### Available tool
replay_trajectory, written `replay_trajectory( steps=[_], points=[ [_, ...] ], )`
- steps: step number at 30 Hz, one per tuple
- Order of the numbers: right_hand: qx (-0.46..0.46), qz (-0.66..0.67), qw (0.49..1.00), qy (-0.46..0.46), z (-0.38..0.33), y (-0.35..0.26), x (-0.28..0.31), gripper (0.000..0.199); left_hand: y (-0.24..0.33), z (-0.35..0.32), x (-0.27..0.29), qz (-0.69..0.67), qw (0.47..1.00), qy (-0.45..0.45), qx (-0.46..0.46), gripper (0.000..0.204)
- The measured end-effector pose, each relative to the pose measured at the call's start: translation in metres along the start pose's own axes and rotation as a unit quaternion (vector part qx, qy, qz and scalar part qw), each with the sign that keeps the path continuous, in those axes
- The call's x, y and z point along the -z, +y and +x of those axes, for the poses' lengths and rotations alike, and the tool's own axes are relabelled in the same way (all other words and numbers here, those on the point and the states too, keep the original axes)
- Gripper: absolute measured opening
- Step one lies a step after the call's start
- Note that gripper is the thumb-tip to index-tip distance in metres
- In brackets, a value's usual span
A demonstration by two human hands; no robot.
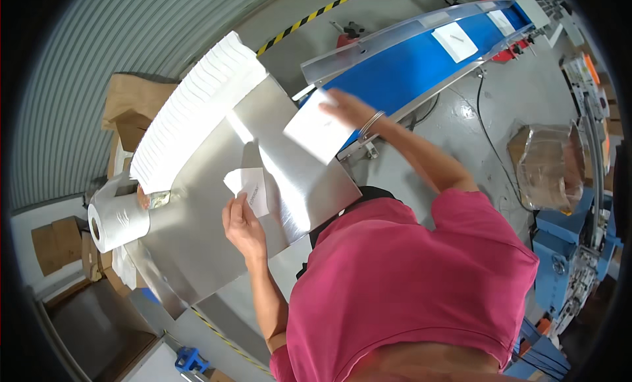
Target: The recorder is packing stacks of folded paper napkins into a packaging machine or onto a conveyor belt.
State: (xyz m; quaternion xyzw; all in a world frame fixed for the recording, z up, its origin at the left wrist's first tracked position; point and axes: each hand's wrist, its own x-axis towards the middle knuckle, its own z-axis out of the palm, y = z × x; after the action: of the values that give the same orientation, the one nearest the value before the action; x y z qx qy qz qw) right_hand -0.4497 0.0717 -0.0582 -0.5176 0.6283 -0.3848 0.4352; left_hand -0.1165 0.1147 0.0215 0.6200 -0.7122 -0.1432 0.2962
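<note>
My left hand (242, 225) is closed on a few small white paper pieces (252, 190), fanned a little, with faint print on the front one. They are above the shiny metal table (217, 240). My right hand (352, 110), slightly blurred, grips a flat white square packet (316, 133) by its far right edge. That packet is over the table's right corner, next to the near end of the blue conveyor belt (395, 76). A long row of stacked white packets (197, 112) lines the table's far left edge.
More white packets (454, 42) lie farther up the belt, beside its clear side guard (349, 56). A white roll (122, 220) sits at the table's left end. Cardboard boxes (56, 245) stand at left. A plastic-covered box (546, 164) and blue machinery (559, 257) are at right.
</note>
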Motion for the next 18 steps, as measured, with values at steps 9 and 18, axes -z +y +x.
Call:
replay_trajectory(
  steps=[9,18],
  points=[
    [0.229,-0.389,0.876,0.172,-0.007,0.03,0.098,0.077,0.036,0.009,-0.018,-0.037,0.984,-0.1,-0.139,0.025],
    [0.217,-0.121,0.948,-0.201,-0.043,-0.055,-0.068,0.104,0.039,0.009,-0.016,0.049,0.979,-0.111,-0.166,0.035]
  ],
)
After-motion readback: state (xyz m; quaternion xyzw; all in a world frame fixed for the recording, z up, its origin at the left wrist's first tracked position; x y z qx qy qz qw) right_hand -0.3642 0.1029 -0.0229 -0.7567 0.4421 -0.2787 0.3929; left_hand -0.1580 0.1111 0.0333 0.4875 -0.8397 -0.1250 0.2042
